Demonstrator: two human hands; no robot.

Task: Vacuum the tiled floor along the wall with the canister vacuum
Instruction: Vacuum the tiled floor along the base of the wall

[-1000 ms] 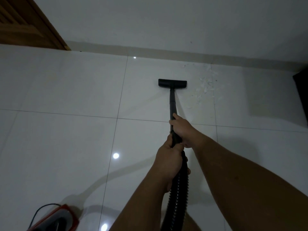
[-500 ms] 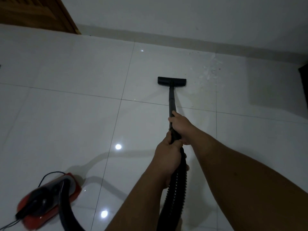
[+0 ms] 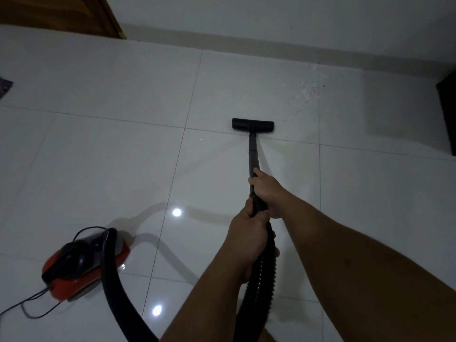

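Both hands hold the black vacuum wand [image 3: 253,154]. My right hand [image 3: 267,191] grips it higher up the tube; my left hand [image 3: 248,234] grips it just below, where the ribbed hose [image 3: 260,287] begins. The flat black floor nozzle [image 3: 253,125] rests on the white tiles near a grout line. White dust and crumbs [image 3: 308,92] lie on the tile beyond it to the right, close to the wall's skirting [image 3: 246,49]. The red and black canister [image 3: 84,261] sits on the floor at the lower left, its hose curving toward me.
A thin black power cord [image 3: 29,304] trails from the canister at the lower left. A wooden door frame [image 3: 106,18] stands at the top left. A dark object [image 3: 447,114] is at the right edge, and a dark mat corner [image 3: 5,87] at the left edge.
The nozzle has been pulled back from the wall toward me, now near a grout line. The view has tilted down, bringing the whole canister into sight.
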